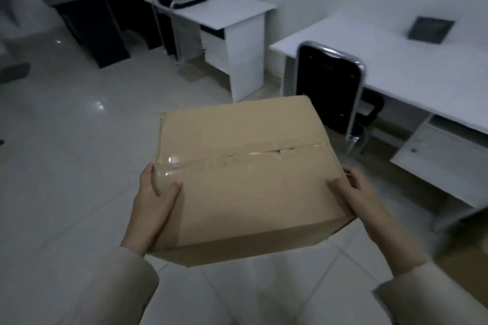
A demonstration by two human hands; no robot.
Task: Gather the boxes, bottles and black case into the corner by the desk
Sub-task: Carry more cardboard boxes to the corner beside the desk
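A taped brown cardboard box hangs in the air in front of me, above the tiled floor. My left hand grips its left side, thumb on the top face. My right hand grips its right side, thumb on the top as well. The fingers of both hands are hidden behind the box. No bottles or black case can be made out with certainty.
A white desk stands at the right with a black chair pushed against it and a dark flat item on top. A smaller white desk and black desks stand further back. Tiled floor spreads to the left.
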